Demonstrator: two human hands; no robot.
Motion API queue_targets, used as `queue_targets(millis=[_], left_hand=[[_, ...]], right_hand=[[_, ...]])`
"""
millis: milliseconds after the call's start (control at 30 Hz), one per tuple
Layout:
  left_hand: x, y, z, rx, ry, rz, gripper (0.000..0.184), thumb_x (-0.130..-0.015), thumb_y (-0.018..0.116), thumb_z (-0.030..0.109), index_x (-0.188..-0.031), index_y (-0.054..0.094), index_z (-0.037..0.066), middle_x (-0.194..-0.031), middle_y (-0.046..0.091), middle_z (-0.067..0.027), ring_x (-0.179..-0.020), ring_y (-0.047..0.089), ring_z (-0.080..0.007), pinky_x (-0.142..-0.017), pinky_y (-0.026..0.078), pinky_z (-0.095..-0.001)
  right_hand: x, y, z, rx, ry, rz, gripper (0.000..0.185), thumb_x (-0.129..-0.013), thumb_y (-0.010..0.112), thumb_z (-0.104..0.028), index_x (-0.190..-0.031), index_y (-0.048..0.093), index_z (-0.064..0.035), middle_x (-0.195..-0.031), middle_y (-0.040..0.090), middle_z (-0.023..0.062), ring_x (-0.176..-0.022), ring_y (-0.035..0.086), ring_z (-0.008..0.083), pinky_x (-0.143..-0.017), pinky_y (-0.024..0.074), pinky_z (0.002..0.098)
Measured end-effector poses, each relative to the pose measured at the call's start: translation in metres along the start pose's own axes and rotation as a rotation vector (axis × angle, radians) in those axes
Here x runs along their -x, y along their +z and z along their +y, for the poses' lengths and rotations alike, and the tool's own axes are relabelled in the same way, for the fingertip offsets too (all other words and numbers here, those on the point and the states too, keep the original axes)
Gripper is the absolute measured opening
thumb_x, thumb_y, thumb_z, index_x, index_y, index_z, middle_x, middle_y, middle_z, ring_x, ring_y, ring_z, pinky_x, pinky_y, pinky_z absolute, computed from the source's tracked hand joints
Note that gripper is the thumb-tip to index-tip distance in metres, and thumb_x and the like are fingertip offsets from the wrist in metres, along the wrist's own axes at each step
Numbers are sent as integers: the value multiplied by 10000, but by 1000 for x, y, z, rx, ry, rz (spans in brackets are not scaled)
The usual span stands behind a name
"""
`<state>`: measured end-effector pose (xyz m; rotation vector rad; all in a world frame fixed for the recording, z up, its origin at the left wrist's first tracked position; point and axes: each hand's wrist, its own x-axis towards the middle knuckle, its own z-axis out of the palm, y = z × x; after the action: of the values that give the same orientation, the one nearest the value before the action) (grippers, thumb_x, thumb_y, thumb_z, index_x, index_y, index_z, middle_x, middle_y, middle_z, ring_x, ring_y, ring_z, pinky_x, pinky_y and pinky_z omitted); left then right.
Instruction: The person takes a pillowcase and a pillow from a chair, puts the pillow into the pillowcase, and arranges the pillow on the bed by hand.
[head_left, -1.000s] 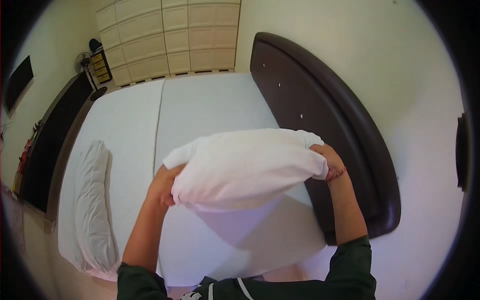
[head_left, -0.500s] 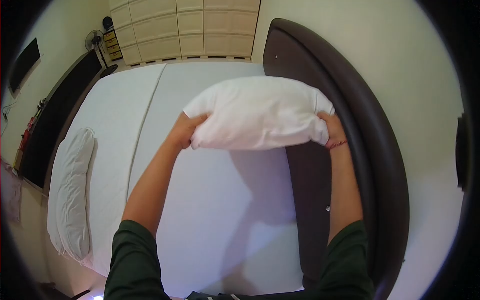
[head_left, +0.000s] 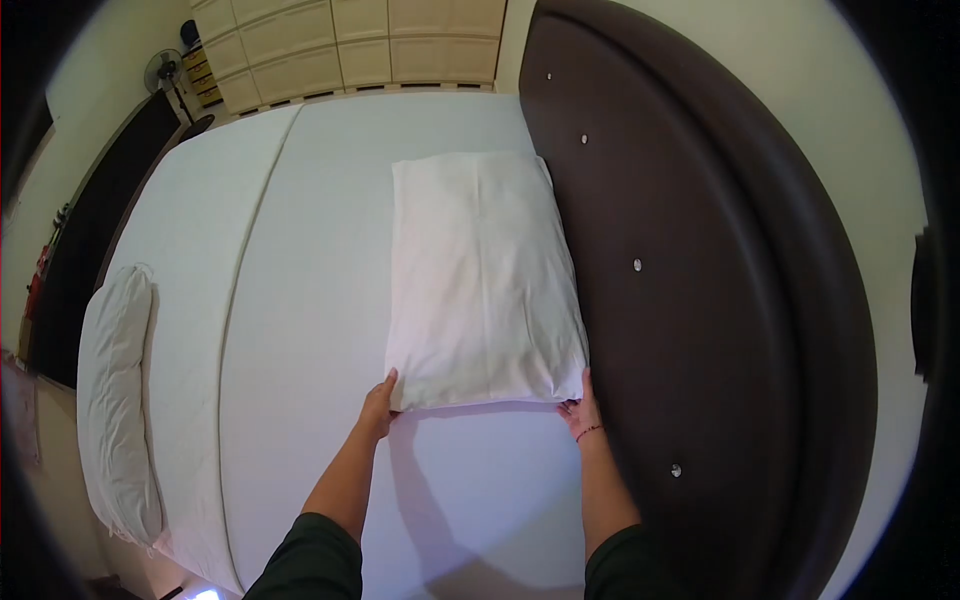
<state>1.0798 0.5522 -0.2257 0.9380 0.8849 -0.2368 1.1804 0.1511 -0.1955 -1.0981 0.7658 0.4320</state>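
Note:
A white pillow [head_left: 480, 280] lies flat on the bed's white sheet [head_left: 310, 300], its right side against the dark brown headboard [head_left: 690, 260]. My left hand [head_left: 380, 405] grips the pillow's near left corner, thumb on top and fingers partly hidden below. At the near right corner, next to the headboard, my right hand [head_left: 580, 408] holds the pillow in the same way, a thin red bracelet on its wrist.
A long white bolster [head_left: 120, 400] lies along the bed's left side, beyond a folded cover edge [head_left: 235, 290]. Cream cabinets [head_left: 360, 50] stand past the far end, with a fan [head_left: 165, 72] at the far left.
The pillow was held up bunched between both hands; it has come down flat on the bed beside the headboard. Both hands have moved nearer to me and keep hold of its near corners.

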Motion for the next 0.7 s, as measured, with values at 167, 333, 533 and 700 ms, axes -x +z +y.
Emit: queue_targets(millis=[167,333,533,700], left_hand=[[14,25,3,-27,8,46,650,-819,687,449,-1256,479,16,-1113,605,-105,-1006,578,-242,-817,482,-393],[58,47,12,64,293,6,539,-848,690,270,-1245,455,-8,-1114,598,-126,-975,606,-237,-788,529,-385],[58,15,-21,-32,229,63,469,-904,613,293,-1212,451,-21,-1049,601,-126,-908,623,-227,-763,549,-373],[58,-4,-43,209,141,141,514,-910,552,475,-1067,524,-14,-936,606,-109,-788,624,-200,-682,550,-324]], right_hand=[[-24,23,14,-186,-194,211,504,-853,661,-435,-1173,575,-56,-1037,632,53,-842,610,159,-682,478,324],[4,13,18,-130,-428,324,640,-864,632,-454,-1296,478,-7,-1265,559,86,-1094,546,193,-841,459,351],[8,-1,37,-80,-413,379,582,-879,572,-516,-1285,515,-102,-1281,541,65,-1155,516,195,-867,436,344],[28,-24,69,-208,-217,388,653,-840,562,-606,-1251,516,-101,-1123,550,24,-1013,502,144,-817,386,321]])
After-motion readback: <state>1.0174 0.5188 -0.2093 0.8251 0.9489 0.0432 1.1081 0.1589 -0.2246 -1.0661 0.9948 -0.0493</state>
